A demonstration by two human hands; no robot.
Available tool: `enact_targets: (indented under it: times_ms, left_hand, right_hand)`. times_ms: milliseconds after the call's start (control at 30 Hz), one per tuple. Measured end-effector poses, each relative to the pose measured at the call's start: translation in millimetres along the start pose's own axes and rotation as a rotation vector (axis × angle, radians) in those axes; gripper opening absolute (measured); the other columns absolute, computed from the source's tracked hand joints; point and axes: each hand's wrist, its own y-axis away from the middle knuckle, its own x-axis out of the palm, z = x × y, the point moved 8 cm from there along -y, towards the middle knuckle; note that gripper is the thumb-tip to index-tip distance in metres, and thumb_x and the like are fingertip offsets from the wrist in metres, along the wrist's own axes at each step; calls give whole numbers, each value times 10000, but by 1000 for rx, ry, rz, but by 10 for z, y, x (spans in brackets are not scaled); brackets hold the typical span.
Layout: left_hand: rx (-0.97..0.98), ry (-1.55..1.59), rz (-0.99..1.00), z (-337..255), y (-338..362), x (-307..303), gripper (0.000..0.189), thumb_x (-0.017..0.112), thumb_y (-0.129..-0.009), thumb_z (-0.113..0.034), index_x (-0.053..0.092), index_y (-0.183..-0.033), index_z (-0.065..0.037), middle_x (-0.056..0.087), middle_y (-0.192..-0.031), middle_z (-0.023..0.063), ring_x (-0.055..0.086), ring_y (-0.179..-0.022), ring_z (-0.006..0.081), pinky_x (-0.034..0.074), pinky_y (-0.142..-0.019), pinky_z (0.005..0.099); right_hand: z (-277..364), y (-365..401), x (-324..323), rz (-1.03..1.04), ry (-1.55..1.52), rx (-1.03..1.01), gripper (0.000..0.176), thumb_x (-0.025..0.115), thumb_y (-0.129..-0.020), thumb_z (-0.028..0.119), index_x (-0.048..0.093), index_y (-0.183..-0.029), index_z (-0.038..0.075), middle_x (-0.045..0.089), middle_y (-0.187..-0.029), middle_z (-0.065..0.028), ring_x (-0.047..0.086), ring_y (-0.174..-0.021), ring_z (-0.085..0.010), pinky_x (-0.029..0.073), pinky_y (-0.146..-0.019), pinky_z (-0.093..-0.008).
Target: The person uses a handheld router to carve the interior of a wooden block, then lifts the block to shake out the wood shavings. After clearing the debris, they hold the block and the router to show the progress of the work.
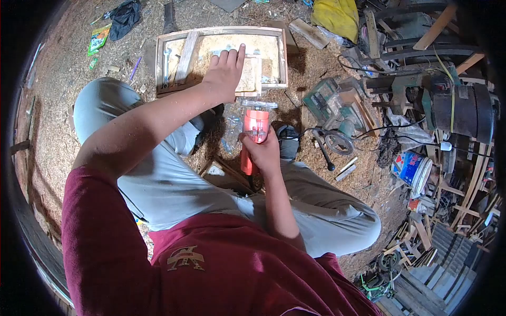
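Note:
My left hand (pixel 225 71) reaches forward and lies palm down over the left part of a small pale wooden frame (pixel 255 75). Its index finger is stretched out, the others are bent, and the thumb is hidden. That small frame rests across the near edge of a larger shallow wooden tray (pixel 221 31), which has a divider and sawdust inside. My right hand (pixel 262 151) is wrapped round a red power tool, apparently a trim router (pixel 256 119). Its clear base points away from me, just short of the small frame. A bright light shines on the tool.
A wrench (pixel 166 66) lies in the tray's left compartment. To the right are a green machine part (pixel 324 102), a handwheel (pixel 339 143) and a large machine (pixel 437 100) with cables. A white bucket (pixel 419 176) and wood scraps (pixel 416 237) lie further right. Sawdust covers the ground.

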Motion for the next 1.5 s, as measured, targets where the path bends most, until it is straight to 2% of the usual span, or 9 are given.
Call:
enact_targets:
  times_ms: [67,400,600,700,1267,1400,1500]
  left_hand:
    - [4,-2,7,-2,1,-4,1500,1005,-615,-375,67,-1674,124,479,-1413,193,491,-1300,334,413,-1090,442]
    - [12,27,10,4,-16,25,1356,917,-684,-239,66,-1678,120,471,-1420,207,491,-1311,343,410,-1087,446]
    - [11,13,20,8,-22,33,1405,946,-671,-284,54,-1678,120,470,-1423,201,485,-1312,342,410,-1088,449]
    - [-10,24,75,6,-24,19,1515,999,-619,-354,24,-1687,96,454,-1462,202,474,-1369,353,395,-1156,455]
    - [0,24,70,2,-10,-5,1504,991,-626,-339,18,-1684,103,455,-1461,206,469,-1371,361,407,-1142,455]
    - [0,18,66,1,-18,14,1522,1001,-619,-357,15,-1681,108,450,-1473,209,469,-1371,362,406,-1144,460]
    - [10,12,29,-3,-10,12,1443,967,-654,-300,43,-1681,117,464,-1436,203,476,-1326,343,406,-1086,450]
  right_hand:
    - [74,42,20,9,-55,37,495,901,-813,252,655,-1165,6,765,-997,-98,740,-871,-181,592,-825,-360]
    - [16,13,-17,-14,46,-12,522,913,-805,242,646,-1184,2,767,-1015,-95,737,-886,-180,590,-844,-356]
    - [-23,-7,-34,-22,65,-10,530,914,-803,264,649,-1179,2,769,-1020,-105,741,-893,-192,588,-853,-361]
    - [-64,-17,-39,-22,54,-6,532,914,-801,274,650,-1177,5,769,-1020,-107,742,-895,-192,587,-852,-361]
    - [-45,-7,-39,-21,99,10,530,910,-792,293,661,-1161,4,770,-1010,-131,758,-902,-217,590,-849,-374]
    - [-124,-40,-45,-29,79,-41,530,913,-790,299,667,-1156,5,770,-1011,-129,758,-903,-224,590,-850,-378]
    - [-130,-45,-46,-28,70,-45,533,914,-786,297,667,-1157,4,773,-1010,-131,759,-900,-233,590,-852,-383]
